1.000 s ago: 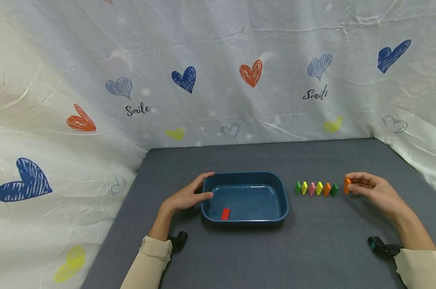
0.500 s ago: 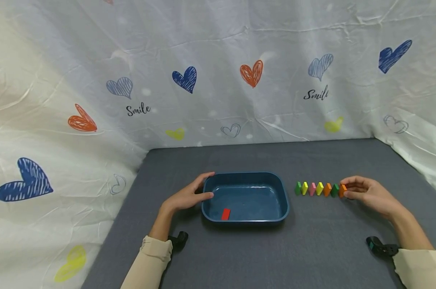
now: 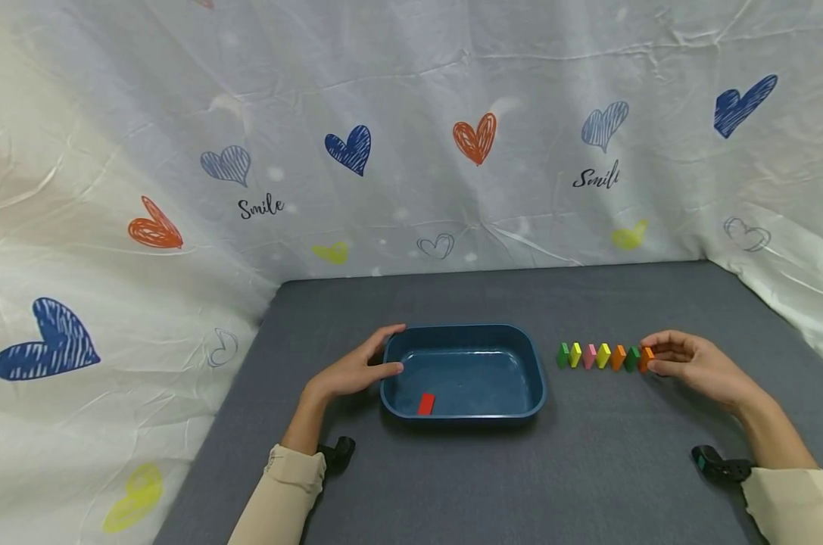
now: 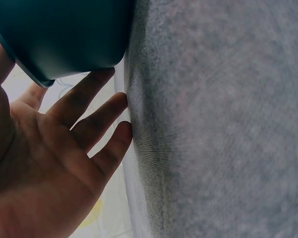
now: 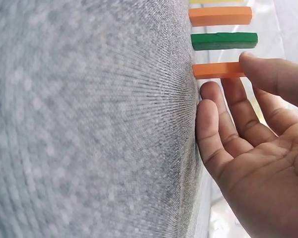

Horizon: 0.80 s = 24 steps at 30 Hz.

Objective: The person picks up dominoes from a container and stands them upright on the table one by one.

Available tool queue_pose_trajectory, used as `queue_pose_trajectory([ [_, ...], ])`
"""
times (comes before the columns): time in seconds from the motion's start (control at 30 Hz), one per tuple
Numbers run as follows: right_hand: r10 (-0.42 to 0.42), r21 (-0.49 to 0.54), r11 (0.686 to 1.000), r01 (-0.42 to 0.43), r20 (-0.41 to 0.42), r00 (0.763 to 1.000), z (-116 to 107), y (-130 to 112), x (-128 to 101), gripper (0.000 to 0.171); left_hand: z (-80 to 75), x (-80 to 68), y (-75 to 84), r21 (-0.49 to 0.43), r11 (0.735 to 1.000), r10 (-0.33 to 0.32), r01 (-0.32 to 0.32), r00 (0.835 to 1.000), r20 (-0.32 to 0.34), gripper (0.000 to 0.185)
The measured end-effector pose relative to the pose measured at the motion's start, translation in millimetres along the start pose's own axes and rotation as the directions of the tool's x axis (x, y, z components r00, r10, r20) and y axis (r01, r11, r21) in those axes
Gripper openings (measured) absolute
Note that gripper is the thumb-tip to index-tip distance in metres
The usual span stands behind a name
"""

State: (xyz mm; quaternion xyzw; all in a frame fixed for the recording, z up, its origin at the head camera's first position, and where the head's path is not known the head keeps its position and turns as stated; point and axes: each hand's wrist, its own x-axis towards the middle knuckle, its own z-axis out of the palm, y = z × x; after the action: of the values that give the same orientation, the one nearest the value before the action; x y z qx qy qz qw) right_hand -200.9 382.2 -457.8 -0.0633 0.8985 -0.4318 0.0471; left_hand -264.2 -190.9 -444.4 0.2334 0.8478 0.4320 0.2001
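Note:
On the right of the table, several small coloured dominoes stand on edge in a spaced row: green, yellow, pink, yellow, an orange domino (image 3: pixel 618 357) and a green domino (image 3: pixel 632 359). My right hand (image 3: pixel 697 367) pinches another orange domino (image 3: pixel 646 359) between thumb and fingers at the row's right end. In the right wrist view this orange domino (image 5: pixel 216 70) stands upright on the cloth, just apart from the green one (image 5: pixel 223 41). My left hand (image 3: pixel 348 371) holds the left side of a blue tray (image 3: pixel 466 418), thumb over the rim, other fingers outside it.
A red domino (image 3: pixel 426 403) lies inside the tray, near its front left. Dark grey cloth (image 3: pixel 520 484) covers the table. A white curtain (image 3: pixel 411 197) printed with hearts hangs behind and at the sides. Each wrist carries a black camera (image 3: pixel 721 464).
My right hand moved left with the orange domino, bringing it beside the green one, and has barely moved over the last half second. The left hand and tray stayed in place.

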Motion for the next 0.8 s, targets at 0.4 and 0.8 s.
queue_pose_trajectory([
  [0.4,-0.04,0.022,0.999,0.04,-0.003,0.999,-3,-3,-4,0.048,0.5,-0.7,-0.4,0.0,1.0,-0.012,0.012,1.0,-0.002,0.073],
  [0.8,-0.143,0.017,0.989,0.145,-0.074,0.987,-6,-39,-2,0.048,0.3,-0.2,0.0,0.009,1.0,0.003,-0.003,1.0,0.003,0.075],
])
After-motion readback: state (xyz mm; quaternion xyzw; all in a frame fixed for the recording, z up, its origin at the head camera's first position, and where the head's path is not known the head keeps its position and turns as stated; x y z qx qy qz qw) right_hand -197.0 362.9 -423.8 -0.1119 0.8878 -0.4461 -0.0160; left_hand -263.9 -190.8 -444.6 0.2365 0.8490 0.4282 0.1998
